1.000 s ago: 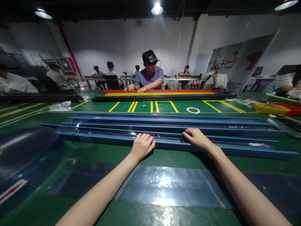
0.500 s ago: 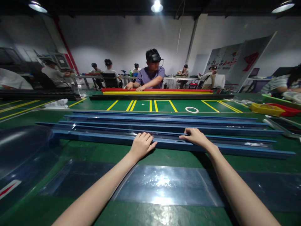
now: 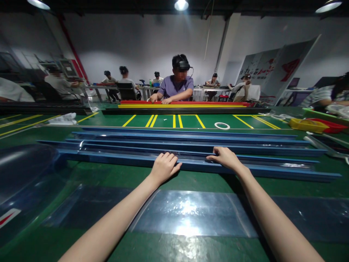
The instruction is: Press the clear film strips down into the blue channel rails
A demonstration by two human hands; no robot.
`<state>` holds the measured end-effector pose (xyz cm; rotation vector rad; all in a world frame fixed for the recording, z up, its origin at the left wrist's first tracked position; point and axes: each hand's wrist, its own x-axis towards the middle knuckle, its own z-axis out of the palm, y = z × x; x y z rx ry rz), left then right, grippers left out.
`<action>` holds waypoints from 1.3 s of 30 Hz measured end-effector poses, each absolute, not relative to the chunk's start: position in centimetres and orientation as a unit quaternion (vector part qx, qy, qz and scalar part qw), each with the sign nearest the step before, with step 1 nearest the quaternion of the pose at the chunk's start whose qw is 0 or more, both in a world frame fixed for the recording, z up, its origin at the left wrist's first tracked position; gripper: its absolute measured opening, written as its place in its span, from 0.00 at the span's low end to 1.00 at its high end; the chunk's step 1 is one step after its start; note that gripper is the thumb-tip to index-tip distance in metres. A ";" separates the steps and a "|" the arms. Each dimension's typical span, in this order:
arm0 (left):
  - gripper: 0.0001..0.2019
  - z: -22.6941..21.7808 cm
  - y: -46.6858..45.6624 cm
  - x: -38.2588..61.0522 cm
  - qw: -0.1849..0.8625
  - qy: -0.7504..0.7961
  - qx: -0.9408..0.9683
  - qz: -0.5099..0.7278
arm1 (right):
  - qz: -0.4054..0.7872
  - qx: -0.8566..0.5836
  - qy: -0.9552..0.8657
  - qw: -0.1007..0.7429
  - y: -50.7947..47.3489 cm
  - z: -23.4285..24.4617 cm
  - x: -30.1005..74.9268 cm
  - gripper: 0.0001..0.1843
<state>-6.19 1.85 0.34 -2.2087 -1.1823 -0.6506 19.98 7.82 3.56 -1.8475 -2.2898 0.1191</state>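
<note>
Several long blue channel strips lie side by side across the green table. My left hand rests on the nearest blue strip, fingers curled over its near edge. My right hand lies on the same strip a little to the right, fingers pressed flat along its top edge. A clear film seems to cover part of that strip. Both forearms reach out over a shiny transparent sheet on the table in front of me.
A person in a purple shirt works across the table at red and yellow strips. A white tape ring lies beyond the blue strips. Yellow and red trays sit far right, a curved clear plastic piece at left. Other people sit behind.
My hands stay on the nearest strip; the right hand has slid slightly left along it. The view has shifted a little as my head moved.
</note>
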 end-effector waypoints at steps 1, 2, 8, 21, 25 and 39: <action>0.15 0.3 1.9 -6.2 0.273 -0.440 -0.821 -0.241 | 0.038 -0.621 -0.777 0.099 7.8 3.5 20.0 0.20; 0.15 0.3 1.9 -6.2 0.274 -0.440 -0.821 -0.240 | 0.036 -0.618 -0.779 0.101 7.8 3.6 20.0 0.20; 0.16 0.3 1.9 -6.3 0.278 -0.438 -0.823 -0.232 | 0.021 -0.608 -0.787 0.104 7.6 3.6 19.9 0.19; 0.18 0.1 2.1 -6.3 0.286 -0.429 -0.824 -0.236 | 0.013 -0.606 -0.789 0.099 7.9 3.4 20.0 0.20; 0.18 0.1 2.2 -6.3 0.283 -0.432 -0.824 -0.232 | 0.015 -0.607 -0.789 0.094 7.9 3.5 20.0 0.20; 0.19 0.1 2.3 -6.4 0.263 -0.431 -0.831 -0.232 | 0.020 -0.613 -0.785 0.090 7.8 3.6 20.0 0.20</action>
